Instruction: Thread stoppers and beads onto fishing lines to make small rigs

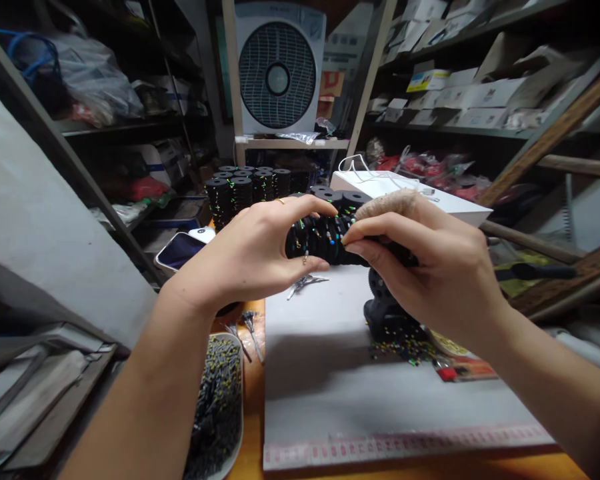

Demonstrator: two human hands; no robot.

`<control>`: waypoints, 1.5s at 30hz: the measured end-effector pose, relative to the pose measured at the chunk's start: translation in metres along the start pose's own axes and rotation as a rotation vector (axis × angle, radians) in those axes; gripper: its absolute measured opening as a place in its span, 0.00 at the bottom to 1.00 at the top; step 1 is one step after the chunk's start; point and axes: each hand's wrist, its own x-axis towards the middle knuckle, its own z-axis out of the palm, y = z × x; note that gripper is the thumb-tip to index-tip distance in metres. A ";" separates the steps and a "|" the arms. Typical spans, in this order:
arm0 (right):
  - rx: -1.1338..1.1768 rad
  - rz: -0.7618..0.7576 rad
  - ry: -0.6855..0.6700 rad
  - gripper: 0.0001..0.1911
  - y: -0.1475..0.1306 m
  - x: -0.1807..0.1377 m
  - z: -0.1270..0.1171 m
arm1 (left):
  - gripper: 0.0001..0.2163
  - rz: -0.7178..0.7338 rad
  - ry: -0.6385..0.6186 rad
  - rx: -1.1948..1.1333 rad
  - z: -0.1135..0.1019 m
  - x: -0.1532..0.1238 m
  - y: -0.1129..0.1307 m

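Note:
Held level above the board is a black ridged spool (323, 241) wound with line and dotted with small coloured beads. The thumb and fingers of my left hand (247, 243) curve around its left end. My right hand (435, 250) is at the other end, with thumb and index finger pinched together against the spool; whatever sits in that pinch is too small to make out. A tan cover wraps one of its fingers. Below the right hand stands a black device (380, 317), partly hidden, with small coloured beads (410, 350) scattered at its base.
A white board (310, 393) with a pink measuring strip (380, 447) covers the table. Left of it stands a tray (241, 407) of small black-and-yellow pieces. Behind are upright black spools (241, 190), a phone (180, 252), a white box (455, 203) and a box fan (279, 80).

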 end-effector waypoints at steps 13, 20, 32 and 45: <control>-0.179 -0.199 0.068 0.15 0.008 -0.014 0.007 | 0.21 0.002 -0.002 0.019 0.000 0.000 0.002; -0.232 -0.293 0.029 0.19 0.016 -0.021 0.007 | 0.21 -0.014 -0.013 0.011 0.000 0.000 0.003; -0.435 -0.183 -0.027 0.22 -0.003 -0.070 -0.037 | 0.30 -0.060 -0.033 0.363 0.002 0.001 0.015; -0.044 0.309 -0.575 0.09 0.000 -0.129 -0.014 | 0.22 -0.032 0.004 0.352 0.008 0.004 0.014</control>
